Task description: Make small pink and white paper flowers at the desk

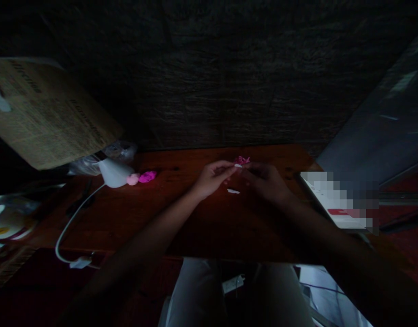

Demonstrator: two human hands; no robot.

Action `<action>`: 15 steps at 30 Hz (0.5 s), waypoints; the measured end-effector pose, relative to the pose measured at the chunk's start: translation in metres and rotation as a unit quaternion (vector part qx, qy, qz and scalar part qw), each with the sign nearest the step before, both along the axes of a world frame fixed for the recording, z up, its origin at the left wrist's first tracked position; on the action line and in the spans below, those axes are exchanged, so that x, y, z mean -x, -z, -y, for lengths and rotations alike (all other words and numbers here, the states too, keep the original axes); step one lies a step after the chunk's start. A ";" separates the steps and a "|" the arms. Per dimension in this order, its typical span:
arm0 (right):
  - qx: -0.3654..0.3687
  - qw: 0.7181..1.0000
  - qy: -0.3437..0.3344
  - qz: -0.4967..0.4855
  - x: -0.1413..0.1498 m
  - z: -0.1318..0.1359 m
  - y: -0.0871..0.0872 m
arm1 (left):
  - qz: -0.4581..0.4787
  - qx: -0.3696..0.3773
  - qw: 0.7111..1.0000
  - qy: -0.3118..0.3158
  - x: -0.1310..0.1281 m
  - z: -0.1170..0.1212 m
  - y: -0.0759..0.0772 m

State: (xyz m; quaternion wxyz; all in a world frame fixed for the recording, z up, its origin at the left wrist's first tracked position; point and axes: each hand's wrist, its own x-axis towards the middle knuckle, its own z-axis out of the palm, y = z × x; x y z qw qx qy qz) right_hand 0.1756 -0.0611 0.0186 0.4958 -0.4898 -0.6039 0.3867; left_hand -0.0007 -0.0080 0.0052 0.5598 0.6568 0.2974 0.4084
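Over the wooden table, my left hand (213, 178) pinches a small white piece (238, 166) between thumb and fingertips. Facing it, my right hand (266, 181) is closed, its fingertips at the right side of the same piece; dim light blurs the exact grip. Just behind the fingertips lies a bright pink crumpled bit (242, 160), partly hidden by the hands. A second white sliver (233, 191) rests flat on the table below them. Farther left sit a pale pink lump (133, 179) and a magenta lump (148, 176), side by side.
A white cone-shaped base (115, 173) with a white cable (64, 231) stands left, under a printed paper shade (55, 109). Clear plastic (122, 150) lies behind it. At the table's (181, 218) right end is a blurred-out white object (331, 200). A dark wall (222, 81) rises behind.
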 end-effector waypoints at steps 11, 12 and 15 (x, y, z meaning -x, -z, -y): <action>0.021 0.999 -0.022 -0.017 0.002 0.004 -0.005 | 0.011 0.006 1.000 -0.009 0.001 0.002 -0.005; 0.023 0.999 -0.022 -0.017 0.002 0.004 -0.005 | 0.009 0.004 1.000 -0.007 0.000 0.001 -0.004; 0.027 0.999 -0.018 -0.010 0.001 0.003 -0.003 | 0.009 -0.002 1.000 0.006 0.000 0.000 -0.002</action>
